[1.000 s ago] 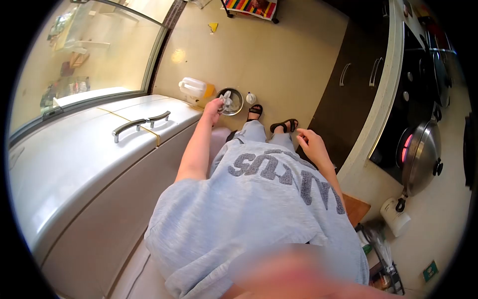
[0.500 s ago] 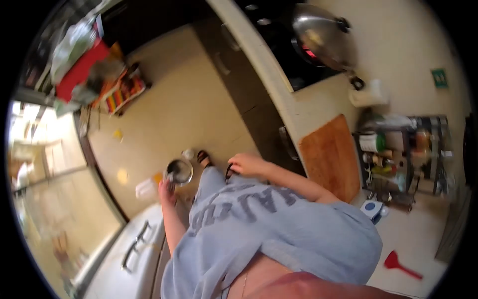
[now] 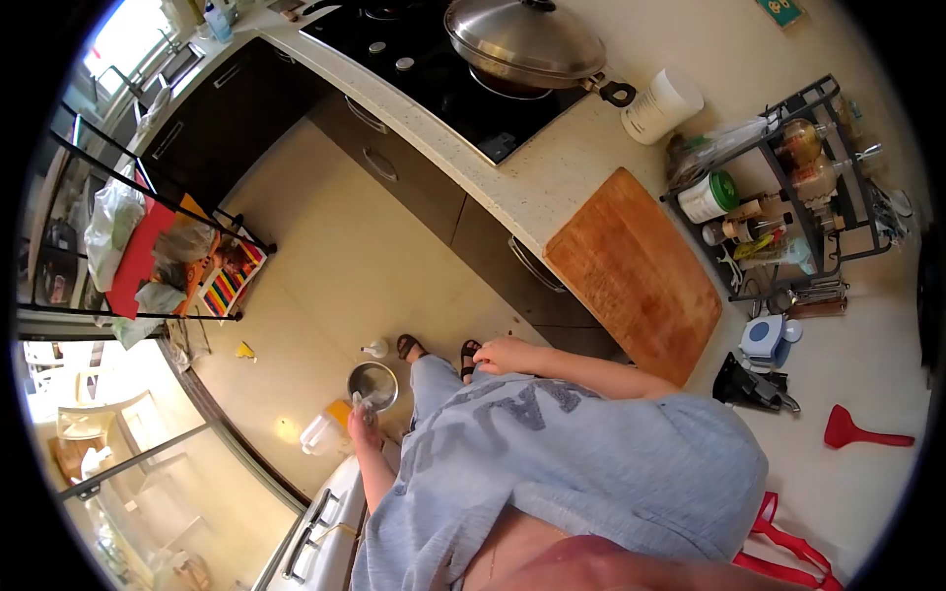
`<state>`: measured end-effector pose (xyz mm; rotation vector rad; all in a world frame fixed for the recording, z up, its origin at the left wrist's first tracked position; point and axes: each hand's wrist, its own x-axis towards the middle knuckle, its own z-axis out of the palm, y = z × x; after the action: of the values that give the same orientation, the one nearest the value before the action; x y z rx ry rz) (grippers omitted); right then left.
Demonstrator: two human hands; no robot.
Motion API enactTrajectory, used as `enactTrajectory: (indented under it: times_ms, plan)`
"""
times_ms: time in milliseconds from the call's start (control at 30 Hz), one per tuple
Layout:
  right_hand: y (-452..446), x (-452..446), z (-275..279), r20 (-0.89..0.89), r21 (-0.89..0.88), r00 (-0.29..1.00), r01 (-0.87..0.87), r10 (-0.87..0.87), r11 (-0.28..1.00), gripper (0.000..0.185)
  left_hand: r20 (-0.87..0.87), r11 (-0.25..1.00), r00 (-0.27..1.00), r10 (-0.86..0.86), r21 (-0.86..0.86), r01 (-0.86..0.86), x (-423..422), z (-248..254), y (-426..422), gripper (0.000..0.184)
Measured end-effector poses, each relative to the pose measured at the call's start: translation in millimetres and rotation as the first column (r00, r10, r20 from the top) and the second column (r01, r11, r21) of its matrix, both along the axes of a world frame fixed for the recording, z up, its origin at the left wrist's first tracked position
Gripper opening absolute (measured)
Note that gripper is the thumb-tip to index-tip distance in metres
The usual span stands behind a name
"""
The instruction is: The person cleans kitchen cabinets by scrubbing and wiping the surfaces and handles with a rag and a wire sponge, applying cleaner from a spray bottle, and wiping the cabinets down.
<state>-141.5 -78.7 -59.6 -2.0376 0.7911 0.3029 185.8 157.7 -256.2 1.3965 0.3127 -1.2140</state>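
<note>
My left hand (image 3: pixel 364 431) hangs low at my left side, closed around a greyish, partly see-through thing (image 3: pixel 366 402) that looks crumpled and is too small to name. Just beyond it in view is a round metal bowl or pot (image 3: pixel 375 385), low near the floor; whether the two touch I cannot tell. My right hand (image 3: pixel 507 357) hangs in front of my thigh, fingers loosely bent and nothing visible in them. A clear plastic container (image 3: pixel 323 433) with an orange part lies beside the left hand.
A lidded pan (image 3: pixel 527 44) stands on the black hob (image 3: pixel 434 74). A wooden cutting board (image 3: pixel 636 276), a spice rack (image 3: pixel 788 187) and a red spatula (image 3: pixel 867 431) are on the counter. A loaded rack (image 3: pixel 148 246) stands left; a white bottle (image 3: pixel 375 348) is on the floor.
My view has swung, so the hob, board and rack sit higher and further left in it. Both hands stay low, and the left still grips the greyish thing.
</note>
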Motion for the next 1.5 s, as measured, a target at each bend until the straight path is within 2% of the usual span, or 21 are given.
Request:
enactTrajectory:
  times_ms: [133,233,267,333,367,433,500,533,633,800,867,900,967,1067,1100,1167,1200,1233,1300,1400,1500]
  plan:
    - [-8.1,6.8,6.7,-0.012,-0.027,1.000,0.003,-0.003,1.000,0.025,-0.014,0.997,1.000,0.008,0.082,-0.006,3.6,5.1,8.6,0.026]
    - [-13.8,8.4,-0.1,0.041,-0.049,0.999,-0.001,0.003,0.999,0.026,-0.008,0.997,0.997,0.073,0.040,-0.073,3.2,8.3,11.0,0.024]
    - [-15.7,9.6,1.0,0.039,-0.048,0.999,-0.002,0.004,0.999,0.026,0.028,0.994,0.995,0.100,0.043,-0.101,-5.0,29.6,2.7,0.023]
    - [-19.6,12.8,5.7,0.028,-0.024,0.999,-0.022,0.023,0.999,0.027,0.026,0.997,0.996,0.081,-0.020,-0.081,-0.2,4.5,12.0,0.024]
    - [-22.1,16.0,10.5,0.025,-0.008,0.999,-0.048,0.048,0.999,0.027,0.032,0.990,0.990,0.138,0.008,-0.139,-3.9,1.6,12.1,0.019]
    - [-22.1,21.7,3.6,0.027,-0.003,0.991,-0.128,0.128,0.992,0.027,0.057,0.981,0.981,0.185,0.040,-0.187,-14.1,21.0,8.6,0.012]
    - [-23.1,26.5,-8.6,-0.014,0.003,0.980,-0.198,0.198,0.980,0.026,0.093,0.978,0.978,0.184,0.081,-0.192,-20.9,47.0,2.6,0.016]
    - [-21.8,31.6,-13.4,-0.017,0.017,0.976,-0.215,0.215,0.976,0.026,0.131,0.957,0.970,0.204,0.184,-0.226,-22.4,60.1,-5.0,0.012]
    - [-22.2,49.0,-26.3,-0.038,0.053,0.961,-0.272,0.274,0.961,0.025,0.135,0.971,0.987,0.088,0.210,-0.115,-19.4,62.5,-2.2,0.019]
    - [-33.6,70.4,-70.6,-0.109,0.028,0.964,-0.242,0.244,0.970,0.025,-0.005,0.977,0.990,0.142,0.162,-0.139,-26.7,24.8,-28.5,0.020]
    - [-39.2,76.0,-106.6,-0.137,0.056,0.973,-0.182,0.188,0.982,0.024,0.035,0.991,0.999,0.016,0.129,-0.020,-22.7,23.4,-57.9,0.021]
    - [-38.0,76.0,-122.1,-0.149,0.073,0.975,-0.153,0.163,0.985,0.025,0.057,0.995,0.998,-0.040,0.094,0.035,-25.7,13.6,-68.5,0.023]
    - [-38.1,73.5,-175.0,-0.140,0.132,0.978,-0.135,0.153,0.982,0.024,0.008,0.985,0.999,-0.034,0.171,0.033,-32.6,-42.0,-91.6,0.025]
    - [-29.2,63.1,-241.7,-0.274,0.176,0.957,-0.049,0.096,0.983,0.026,-0.164,0.998,0.986,0.039,0.047,-0.032,-35.5,-82.5,-134.8,0.017]
    - [-24.2,56.3,-266.8,-0.276,0.146,0.952,-0.094,0.132,0.985,0.026,-0.234,0.997,0.970,0.070,0.002,-0.072,-39.8,-101.0,-147.0,0.017]
    - [-10.4,31.4,-323.5,-0.298,0.097,0.933,-0.183,0.203,0.978,0.028,-0.224,0.997,0.973,0.053,-0.039,-0.064,-48.4,-141.7,-172.4,0.018]
    - [-2.9,33.5,-326.5,-0.360,0.100,0.904,-0.209,0.231,0.973,0.028,-0.203,0.999,0.979,0.018,-0.032,-0.025,-51.4,-153.8,-183.9,0.019]
    - [6.3,30.4,-340.0,-0.313,0.094,0.919,-0.223,0.241,0.970,0.027,-0.183,1.000,0.983,-0.020,-0.027,0.015,-53.4,-169.5,-195.4,0.019]
    - [25.7,14.7,-362.4,-0.216,0.084,0.943,-0.242,0.255,0.967,0.027,-0.162,0.996,0.986,0.035,-0.074,-0.048,-71.3,-215.8,-215.5,0.020]
    - [37.5,32.8,-358.8,-0.150,-0.169,0.937,-0.338,0.314,0.926,0.023,-0.258,0.979,0.965,0.040,-0.185,-0.090,-89.0,-254.8,-238.2,0.018]
    - [37.9,35.9,-379.6,-0.102,-0.191,0.970,-0.235,0.219,0.953,0.019,-0.237,0.968,0.968,-0.077,-0.250,0.016,-101.3,-281.6,-247.6,0.016]
